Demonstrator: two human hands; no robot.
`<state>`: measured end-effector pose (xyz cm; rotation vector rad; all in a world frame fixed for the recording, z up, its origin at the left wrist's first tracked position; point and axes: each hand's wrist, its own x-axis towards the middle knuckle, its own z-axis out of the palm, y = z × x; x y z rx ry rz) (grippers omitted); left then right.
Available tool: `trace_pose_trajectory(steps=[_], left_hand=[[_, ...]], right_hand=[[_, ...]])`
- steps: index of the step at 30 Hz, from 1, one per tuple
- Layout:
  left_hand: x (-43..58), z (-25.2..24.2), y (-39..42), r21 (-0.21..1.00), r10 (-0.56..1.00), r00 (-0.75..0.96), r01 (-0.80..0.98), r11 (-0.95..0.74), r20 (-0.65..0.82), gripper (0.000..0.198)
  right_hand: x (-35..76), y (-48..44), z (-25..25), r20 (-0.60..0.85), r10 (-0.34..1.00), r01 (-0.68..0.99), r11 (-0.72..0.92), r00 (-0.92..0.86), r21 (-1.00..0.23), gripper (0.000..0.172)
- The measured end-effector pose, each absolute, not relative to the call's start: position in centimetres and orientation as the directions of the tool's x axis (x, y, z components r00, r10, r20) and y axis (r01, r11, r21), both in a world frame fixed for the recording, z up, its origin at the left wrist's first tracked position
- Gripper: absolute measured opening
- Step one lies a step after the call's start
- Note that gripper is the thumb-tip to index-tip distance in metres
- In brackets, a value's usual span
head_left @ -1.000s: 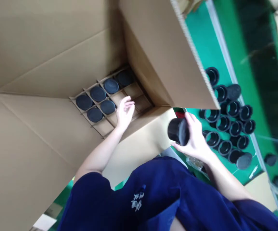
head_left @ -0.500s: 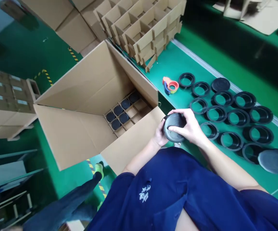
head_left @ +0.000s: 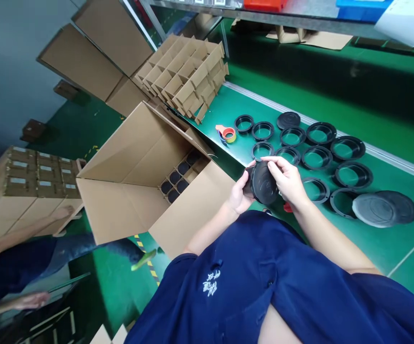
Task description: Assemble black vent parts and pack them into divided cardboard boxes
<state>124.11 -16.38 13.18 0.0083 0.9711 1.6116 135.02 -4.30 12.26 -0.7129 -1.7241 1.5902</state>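
Observation:
In front of my chest I hold a black round piece made of a plastic ring with a flat disc cover (head_left: 265,184) over its face. My left hand (head_left: 238,193) is wrapped round the ring from the left side, with part of the ring hidden behind the cover and fingers. My right hand (head_left: 289,179) grips the cover's upper right edge, thumb against its face. Several open black rings (head_left: 316,157) stand on the green tabletop beyond my right hand. Two loose covers (head_left: 374,210) overlap at the right.
An open carton (head_left: 121,205) at my left holds several round black pieces in cardboard cells. Cardboard dividers (head_left: 189,76) are stacked behind it. A red tape dispenser (head_left: 226,134) lies near the table's edge. A co-worker (head_left: 16,267) bends beside stacked boxes (head_left: 31,181).
My view has swung, showing more of the shelf and the far left. The black piece has tilted, and my right thumb has shifted from the cover's middle to its edge. More of the co-worker shows.

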Motion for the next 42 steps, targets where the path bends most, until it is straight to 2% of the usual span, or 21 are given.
trace_pose_trajectory(steps=[6, 9, 12, 15, 17, 19, 21, 23, 25, 28, 30, 32, 33, 38, 42], left_hand=[[125.7, 13.4, -15.8, 0.556, 0.813, -0.252, -0.825, 0.103, -0.524, 0.058], [126.4, 13.3, -15.7, 0.552, 0.845, -0.24, -0.83, 0.077, -0.478, 0.067], [127.3, 13.6, -15.5, 0.685, 0.841, -0.431, -0.721, -0.104, -0.327, 0.068], [128.2, 14.0, -15.3, 0.828, 0.806, -0.581, -0.504, -0.247, -0.114, 0.091], [128.5, 14.1, -15.3, 0.854, 0.799, -0.599, -0.444, -0.271, -0.058, 0.094], [128.4, 14.2, -15.3, 0.842, 0.788, -0.608, -0.471, -0.263, -0.095, 0.082], [128.1, 14.3, -15.5, 0.808, 0.796, -0.578, -0.548, -0.218, -0.178, 0.074], [127.8, 14.2, -15.7, 0.763, 0.832, -0.49, -0.633, -0.134, -0.26, 0.076], [127.7, 14.1, -15.9, 0.72, 0.86, -0.411, -0.69, -0.076, -0.303, 0.075], [127.9, 14.0, -16.0, 0.713, 0.837, -0.456, -0.691, -0.121, -0.3, 0.079], [128.2, 14.0, -15.9, 0.72, 0.808, -0.511, -0.674, -0.165, -0.293, 0.085], [128.2, 14.0, -15.9, 0.721, 0.798, -0.527, -0.669, -0.178, -0.292, 0.089], [128.1, 14.0, -15.9, 0.722, 0.8, -0.526, -0.668, -0.179, -0.289, 0.09], [126.9, 13.4, -16.4, 0.739, 0.79, -0.531, -0.656, -0.155, -0.306, 0.094], [125.8, 12.4, -16.8, 0.739, 0.783, -0.541, -0.654, -0.162, -0.308, 0.093]], right_hand=[[138.2, -3.3, 10.5, 0.045, 0.728, -0.167, -0.096, -0.684, -0.981, 0.044], [139.3, -2.9, 9.7, 0.069, 0.784, -0.184, -0.058, -0.617, -0.981, 0.053], [139.8, -3.6, 9.3, 0.011, 0.793, -0.145, -0.098, -0.609, -0.985, 0.066], [139.9, -4.9, 9.6, -0.003, 0.647, -0.156, -0.189, -0.763, -0.97, 0.088], [140.0, -5.2, 10.3, 0.071, 0.592, -0.166, -0.107, -0.802, -0.98, 0.106], [140.2, -4.9, 11.2, 0.184, 0.561, -0.148, 0.11, -0.807, -0.983, 0.119], [140.6, -4.1, 12.0, 0.307, 0.469, -0.146, 0.348, -0.828, -0.926, 0.123], [140.9, -3.2, 12.5, 0.403, 0.349, -0.199, 0.496, -0.846, -0.845, 0.12], [140.9, -2.8, 12.8, 0.469, 0.31, -0.243, 0.555, -0.827, -0.796, 0.109], [140.5, -3.3, 12.6, 0.578, 0.414, -0.248, 0.619, -0.703, -0.745, 0.089], [140.1, -4.1, 12.3, 0.645, 0.499, -0.23, 0.66, -0.578, -0.716, 0.068], [139.6, -4.8, 12.0, 0.669, 0.53, -0.213, 0.678, -0.521, -0.704, 0.05], [139.3, -5.0, 11.8, 0.662, 0.531, -0.203, 0.678, -0.529, -0.707, 0.046], [137.7, -4.9, 11.8, 0.556, 0.557, -0.129, 0.625, -0.617, -0.77, 0.047], [136.4, -4.7, 12.7, 0.453, 0.578, -0.146, 0.498, -0.679, -0.855, 0.058]])
